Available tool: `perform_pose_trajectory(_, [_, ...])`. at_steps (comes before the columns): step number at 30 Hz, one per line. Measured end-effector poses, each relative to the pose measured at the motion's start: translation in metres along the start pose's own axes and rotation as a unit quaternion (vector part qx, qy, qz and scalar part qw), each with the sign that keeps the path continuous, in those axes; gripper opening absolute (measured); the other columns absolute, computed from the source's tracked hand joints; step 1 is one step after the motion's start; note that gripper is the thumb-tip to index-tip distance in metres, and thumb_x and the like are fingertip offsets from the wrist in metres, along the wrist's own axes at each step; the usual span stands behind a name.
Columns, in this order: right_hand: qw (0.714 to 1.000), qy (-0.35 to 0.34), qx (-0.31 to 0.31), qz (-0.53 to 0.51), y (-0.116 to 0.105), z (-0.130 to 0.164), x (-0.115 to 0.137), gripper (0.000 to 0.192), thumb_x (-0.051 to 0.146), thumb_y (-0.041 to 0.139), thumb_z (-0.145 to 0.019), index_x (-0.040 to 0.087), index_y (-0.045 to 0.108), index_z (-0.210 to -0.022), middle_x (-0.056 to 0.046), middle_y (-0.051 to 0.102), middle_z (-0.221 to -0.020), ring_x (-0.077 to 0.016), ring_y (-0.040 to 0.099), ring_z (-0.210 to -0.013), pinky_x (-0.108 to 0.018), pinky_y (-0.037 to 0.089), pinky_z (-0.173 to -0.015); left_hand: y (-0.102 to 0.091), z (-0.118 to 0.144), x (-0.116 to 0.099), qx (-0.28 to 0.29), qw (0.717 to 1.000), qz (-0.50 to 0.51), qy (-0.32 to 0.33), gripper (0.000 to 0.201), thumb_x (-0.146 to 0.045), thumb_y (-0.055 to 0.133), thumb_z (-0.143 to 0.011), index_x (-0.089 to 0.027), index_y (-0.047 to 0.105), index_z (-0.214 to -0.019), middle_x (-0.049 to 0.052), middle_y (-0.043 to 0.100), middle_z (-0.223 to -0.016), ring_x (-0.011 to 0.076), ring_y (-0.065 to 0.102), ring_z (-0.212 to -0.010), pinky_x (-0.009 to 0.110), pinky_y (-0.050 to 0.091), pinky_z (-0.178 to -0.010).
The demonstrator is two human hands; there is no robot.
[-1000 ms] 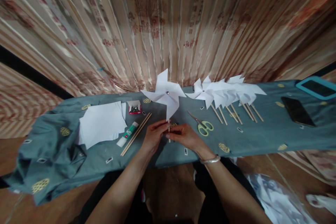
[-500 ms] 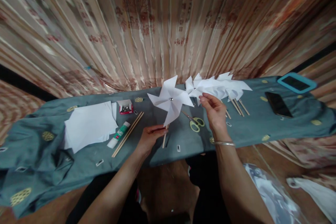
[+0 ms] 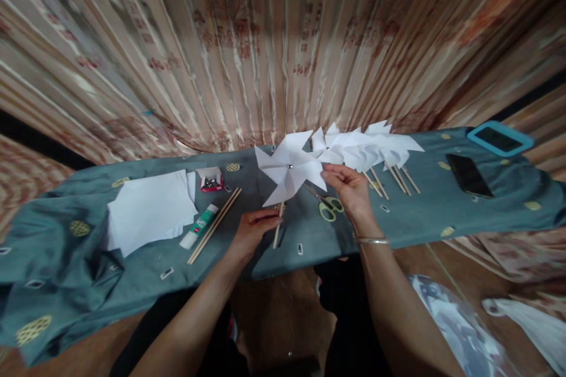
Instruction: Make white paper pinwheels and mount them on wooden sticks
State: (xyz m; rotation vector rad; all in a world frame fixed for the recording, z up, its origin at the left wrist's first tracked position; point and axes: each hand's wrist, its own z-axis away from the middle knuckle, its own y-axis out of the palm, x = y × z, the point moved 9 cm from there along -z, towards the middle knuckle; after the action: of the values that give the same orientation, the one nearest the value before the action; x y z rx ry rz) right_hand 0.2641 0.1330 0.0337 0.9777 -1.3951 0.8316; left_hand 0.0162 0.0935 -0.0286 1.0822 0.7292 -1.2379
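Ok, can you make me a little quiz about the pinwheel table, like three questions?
1. True or false: the left hand holds the pinwheel by its stick.
2. What does the right hand touch? A) the scissors B) a blade of the pinwheel C) the glue stick
3. Which thing lies between the stack of white paper and the loose sticks?

Key
1. True.
2. B. The fingertips sit at a blade's edge; the scissors lie on the cloth just below.
3. The glue stick.
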Motion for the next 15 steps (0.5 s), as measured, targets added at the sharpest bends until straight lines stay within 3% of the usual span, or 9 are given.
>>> perform_pose_trajectory(9, [0.998, 0.056, 0.025, -0.023, 0.018, 0.013, -0.007, 0.032, 0.039, 0.087, -0.050, 0.023, 0.073, -0.074, 0.004, 0.064, -0.057, -0.0118, 0.055, -0.052, -0.028, 0.046, -0.053, -0.004, -0.002, 0.000, -0.022, 1.000, 0.015, 0.013, 0.034, -0.029, 0.092, -0.045, -0.017, 0.080, -0.074, 0.007, 0.078, -0.075, 0.0204, 0.070, -0.071, 0.033, 0.054, -0.077])
perform_pose_trajectory(15, [0.993, 0.092, 0.061, -0.051, 0.031, 0.019, -0.015, 0.043, 0.041, 0.092, -0.043, 0.021, 0.071, -0.074, 0.001, 0.070, -0.063, -0.0140, 0.061, -0.057, -0.030, 0.050, -0.060, -0.006, -0.003, 0.001, -0.025, 0.999, 0.014, 0.021, 0.032, -0.029, 0.091, -0.048, -0.017, 0.080, -0.076, 0.008, 0.078, -0.077, 0.0201, 0.070, -0.072, 0.033, 0.054, -0.076])
